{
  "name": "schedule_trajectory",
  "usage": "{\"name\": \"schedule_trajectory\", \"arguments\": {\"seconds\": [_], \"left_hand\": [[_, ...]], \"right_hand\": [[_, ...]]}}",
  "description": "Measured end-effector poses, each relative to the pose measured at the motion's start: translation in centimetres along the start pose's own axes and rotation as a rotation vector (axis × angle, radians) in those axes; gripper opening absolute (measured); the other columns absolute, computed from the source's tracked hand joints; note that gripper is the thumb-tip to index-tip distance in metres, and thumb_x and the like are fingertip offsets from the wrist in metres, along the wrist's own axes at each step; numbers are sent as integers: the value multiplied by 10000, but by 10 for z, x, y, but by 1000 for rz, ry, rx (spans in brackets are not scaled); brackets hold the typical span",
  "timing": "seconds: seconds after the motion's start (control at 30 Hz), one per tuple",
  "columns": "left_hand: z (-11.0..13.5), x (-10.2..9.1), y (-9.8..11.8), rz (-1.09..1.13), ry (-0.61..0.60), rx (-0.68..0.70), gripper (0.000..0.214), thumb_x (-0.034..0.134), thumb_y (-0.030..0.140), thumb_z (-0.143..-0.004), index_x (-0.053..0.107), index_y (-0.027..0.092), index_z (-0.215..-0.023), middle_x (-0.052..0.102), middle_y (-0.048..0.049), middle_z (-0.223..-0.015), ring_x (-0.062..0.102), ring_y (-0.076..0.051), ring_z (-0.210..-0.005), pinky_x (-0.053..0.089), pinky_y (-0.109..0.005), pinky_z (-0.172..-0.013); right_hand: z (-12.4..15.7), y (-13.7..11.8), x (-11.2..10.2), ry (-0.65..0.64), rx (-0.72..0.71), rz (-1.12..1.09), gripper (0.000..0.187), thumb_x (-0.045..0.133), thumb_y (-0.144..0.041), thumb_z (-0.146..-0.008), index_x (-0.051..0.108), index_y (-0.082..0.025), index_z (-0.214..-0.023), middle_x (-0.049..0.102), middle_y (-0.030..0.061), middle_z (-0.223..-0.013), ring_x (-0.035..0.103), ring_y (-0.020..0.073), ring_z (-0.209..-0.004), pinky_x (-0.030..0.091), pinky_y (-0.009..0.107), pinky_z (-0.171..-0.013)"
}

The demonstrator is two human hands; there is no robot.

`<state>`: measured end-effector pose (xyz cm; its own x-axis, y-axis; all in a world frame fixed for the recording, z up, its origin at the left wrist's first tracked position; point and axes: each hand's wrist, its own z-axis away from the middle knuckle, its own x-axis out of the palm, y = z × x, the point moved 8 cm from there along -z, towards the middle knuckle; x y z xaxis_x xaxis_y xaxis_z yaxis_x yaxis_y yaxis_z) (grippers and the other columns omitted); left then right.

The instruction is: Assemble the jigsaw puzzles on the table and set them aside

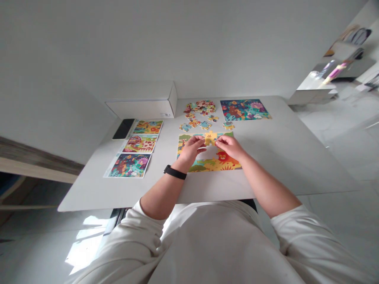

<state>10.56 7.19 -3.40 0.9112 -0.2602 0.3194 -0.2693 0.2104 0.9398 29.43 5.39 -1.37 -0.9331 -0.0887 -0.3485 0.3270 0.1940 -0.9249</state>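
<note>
A yellow puzzle piece (210,141) is between my two hands, above the open middle of a partly joined jigsaw puzzle (204,165). My left hand (192,150), with a black band on its wrist, pinches the piece's left side. From the right, my right hand (231,146) grips its other edge with thumb and fingertips. The jigsaw shows green trees and a red-maned lion on yellow ground, and white tabletop shows through its gap. Several loose puzzle pieces (205,125) lie just beyond it, and my hands cover parts of its sides.
A heap of reddish puzzle pieces (205,106) lies farther back. To its right is a dark, colourful finished puzzle (245,109). At left are a sheet with three pictures (130,165), a black phone (123,129) and a white box (142,108) against the wall.
</note>
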Motion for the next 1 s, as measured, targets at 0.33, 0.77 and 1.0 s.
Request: {"name": "schedule_trajectory", "arguments": {"seconds": [0.33, 0.77, 1.0], "left_hand": [[0, -2, 3, -46, 52, 72, 389, 914, 367, -793, 612, 233, -999, 689, 19, -892, 687, -128, -811, 558, -260, -759], [31, 28, 53, -858, -170, 644, 343, 845, 249, -874, 682, 254, -1176, 679, -119, -1378, 618, -301, -1352, 481, -455, -1171], [39, 38, 45, -1193, -300, 824, 404, 769, 197, -927, 607, 225, -1296, 659, -131, -1372, 612, -300, -1345, 492, -490, -1185]], "right_hand": [[0, 1, -2, 29, 25, -60, 447, 693, -695, -887, 645, -252, -856, 704, 11, -827, 613, 207, -792, 485, 328, -757], [-3, 12, -8, 31, 68, 6, 359, 700, -587, -892, 673, -238, -813, 712, 8, -770, 610, 201, -746, 475, 328, -731], [-2, 12, -7, 16, 80, 11, 259, 689, -468, -880, 692, -223, -797, 715, -6, -772, 626, 187, -761, 456, 308, -741]]}}
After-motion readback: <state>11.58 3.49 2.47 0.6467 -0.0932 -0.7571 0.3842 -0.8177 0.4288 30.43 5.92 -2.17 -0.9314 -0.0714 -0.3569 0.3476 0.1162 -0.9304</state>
